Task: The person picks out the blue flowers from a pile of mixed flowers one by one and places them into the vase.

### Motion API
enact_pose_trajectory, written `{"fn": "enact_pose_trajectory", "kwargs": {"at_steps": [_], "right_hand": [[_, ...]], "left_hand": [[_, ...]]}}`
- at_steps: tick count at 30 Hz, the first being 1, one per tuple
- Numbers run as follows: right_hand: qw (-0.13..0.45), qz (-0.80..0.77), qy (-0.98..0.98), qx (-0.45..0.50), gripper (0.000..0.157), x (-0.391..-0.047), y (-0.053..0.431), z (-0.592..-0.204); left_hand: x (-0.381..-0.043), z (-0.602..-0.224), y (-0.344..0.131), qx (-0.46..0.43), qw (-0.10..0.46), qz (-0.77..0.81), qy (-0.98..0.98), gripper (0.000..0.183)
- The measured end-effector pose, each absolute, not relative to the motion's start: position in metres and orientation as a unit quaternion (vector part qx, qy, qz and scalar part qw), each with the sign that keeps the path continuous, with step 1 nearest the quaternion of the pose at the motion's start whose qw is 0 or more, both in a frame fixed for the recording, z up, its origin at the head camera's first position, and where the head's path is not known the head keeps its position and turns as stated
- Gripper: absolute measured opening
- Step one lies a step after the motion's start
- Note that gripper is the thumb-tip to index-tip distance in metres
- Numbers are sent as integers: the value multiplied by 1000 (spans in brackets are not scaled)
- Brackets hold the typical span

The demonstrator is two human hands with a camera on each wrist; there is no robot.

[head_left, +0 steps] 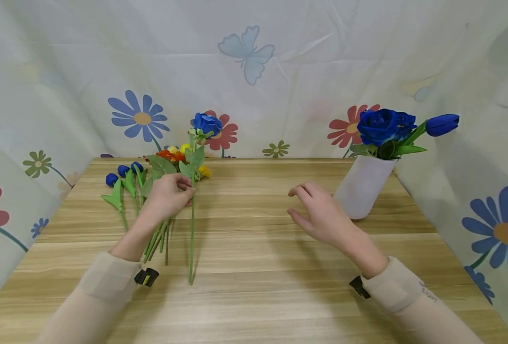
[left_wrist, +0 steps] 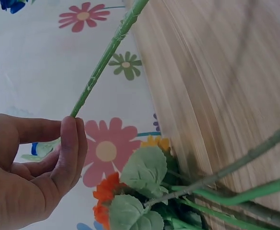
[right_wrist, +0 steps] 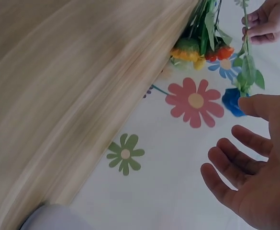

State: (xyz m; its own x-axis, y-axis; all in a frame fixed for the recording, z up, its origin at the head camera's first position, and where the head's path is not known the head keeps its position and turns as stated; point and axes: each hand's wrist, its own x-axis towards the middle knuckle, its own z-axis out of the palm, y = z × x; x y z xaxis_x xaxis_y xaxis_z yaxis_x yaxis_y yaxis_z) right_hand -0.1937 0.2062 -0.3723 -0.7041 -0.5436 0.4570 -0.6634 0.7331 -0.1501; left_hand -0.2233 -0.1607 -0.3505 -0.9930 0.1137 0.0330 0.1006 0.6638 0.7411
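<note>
So a blue rose [head_left: 206, 125] is being pinched by the left hand [head_left: 166, 197], its green stem [head_left: 192, 239] caught between thumb and fingertips. The bloom is held out beyond those fingers, a few leaves [head_left: 196, 156] are seen just past the grip, and a long bare stretch of stem is left hanging on the near side of them. Whether the table [head_left: 245, 296] is touched by the stem's end can't really be told.

Nothing is gripped by the right hand [head_left: 320, 212]: its fingers are loosely bent and spread, with the thumb held well apart from them. Just past the back of that hand, a white vase [head_left: 361, 188] is seen, filled with at least two blue roses [head_left: 377, 127] and a blue tulip [head_left: 442, 125], the tulip being poked out on the side farthest from the fingers.

Right by the left fingers, partly covered by the hand, orange and yellow flowers [head_left: 172, 155] are laid. Farther left of those fingers, three blue tulips [head_left: 111, 179] are lined up.
</note>
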Motion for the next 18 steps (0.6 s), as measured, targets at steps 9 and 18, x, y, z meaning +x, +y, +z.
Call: {"fn": "enact_pose_trajectory", "kwargs": {"at_steps": [9,18], "right_hand": [[135,196,-909,343,30,-188,192,-373],[69,241,-905,342,20,-185,180,-372]], "left_hand": [[-223,-352,-148,67,16,425,903,23],[-220,-352,-138,79,15,442,893,22]]}}
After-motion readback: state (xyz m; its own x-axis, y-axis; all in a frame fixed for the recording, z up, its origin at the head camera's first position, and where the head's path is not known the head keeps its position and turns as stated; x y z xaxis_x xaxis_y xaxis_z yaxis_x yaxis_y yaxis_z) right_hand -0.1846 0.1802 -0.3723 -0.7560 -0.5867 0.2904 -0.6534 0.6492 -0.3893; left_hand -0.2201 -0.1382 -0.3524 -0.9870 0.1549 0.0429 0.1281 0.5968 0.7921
